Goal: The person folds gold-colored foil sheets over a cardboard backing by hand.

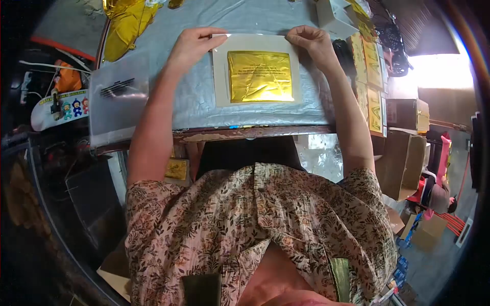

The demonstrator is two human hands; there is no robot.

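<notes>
A flat gold foil packet with dark printed text lies on a white card, which seems to be in a clear plastic sleeve, on the table. At the card's upper left corner, my left hand pinches the edge between thumb and fingers. My right hand grips the opposite upper corner with its fingertips. Neither hand touches the gold packet.
A stack of clear plastic bags lies at the table's left edge, below crumpled gold foil. On the right stand yellow-printed boxes and a white box. Cardboard boxes sit beyond the table. A person is at far right.
</notes>
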